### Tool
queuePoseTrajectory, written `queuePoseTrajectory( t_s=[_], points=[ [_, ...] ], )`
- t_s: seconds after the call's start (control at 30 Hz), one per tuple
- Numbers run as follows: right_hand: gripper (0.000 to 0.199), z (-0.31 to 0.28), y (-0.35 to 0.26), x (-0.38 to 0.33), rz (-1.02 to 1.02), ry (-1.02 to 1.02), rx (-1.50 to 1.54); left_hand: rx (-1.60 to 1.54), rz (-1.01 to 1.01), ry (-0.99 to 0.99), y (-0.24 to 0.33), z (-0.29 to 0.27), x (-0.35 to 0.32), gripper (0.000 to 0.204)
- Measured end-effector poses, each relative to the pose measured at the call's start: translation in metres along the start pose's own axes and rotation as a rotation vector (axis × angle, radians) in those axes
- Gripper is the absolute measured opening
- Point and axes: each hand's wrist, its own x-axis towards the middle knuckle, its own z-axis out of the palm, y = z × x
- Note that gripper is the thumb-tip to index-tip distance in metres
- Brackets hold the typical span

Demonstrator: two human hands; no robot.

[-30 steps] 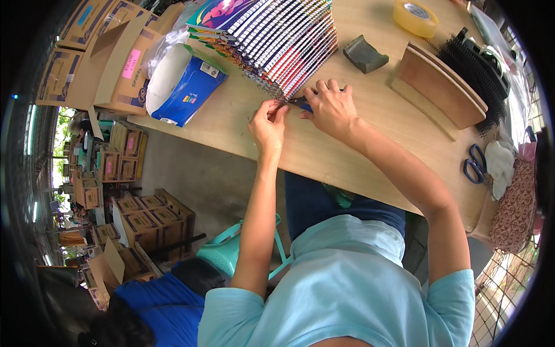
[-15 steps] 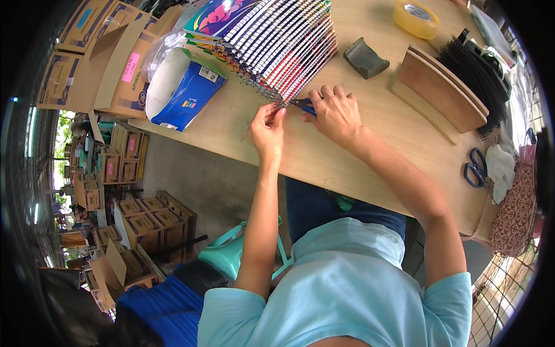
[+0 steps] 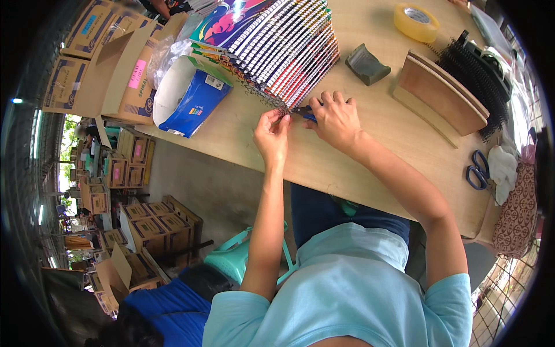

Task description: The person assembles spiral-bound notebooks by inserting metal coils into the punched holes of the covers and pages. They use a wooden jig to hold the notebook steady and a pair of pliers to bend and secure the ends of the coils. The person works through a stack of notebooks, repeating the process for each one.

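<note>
Head view: left hand (image 3: 272, 134) pinches the wire spiral at the near end of the fanned notebook stack (image 3: 283, 52). Right hand (image 3: 334, 118) grips a blue-handled tool (image 3: 304, 111) at the same spot, on the wooden table (image 3: 358, 168).

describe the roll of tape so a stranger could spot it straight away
Start at the wooden table and look to its far side, beyond the dark curved holder. The tape roll lies flat there: a yellowish ring, the only round thing nearby.
</note>
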Motion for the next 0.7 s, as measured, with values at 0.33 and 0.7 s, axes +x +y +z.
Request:
queuePoseTrajectory(
  t_s=[0.33,0.7],
  points=[
    [0.042,-0.003,0.006,0.007,0.018,-0.115,0.151,0.03,0.007,0.006,-0.006,0.0,0.002,0.024],
    [0.05,-0.003,-0.003,0.002,0.012,0.054,0.075,-0.084,0.048,0.03,-0.004,0.001,-0.001,0.022]
  ],
)
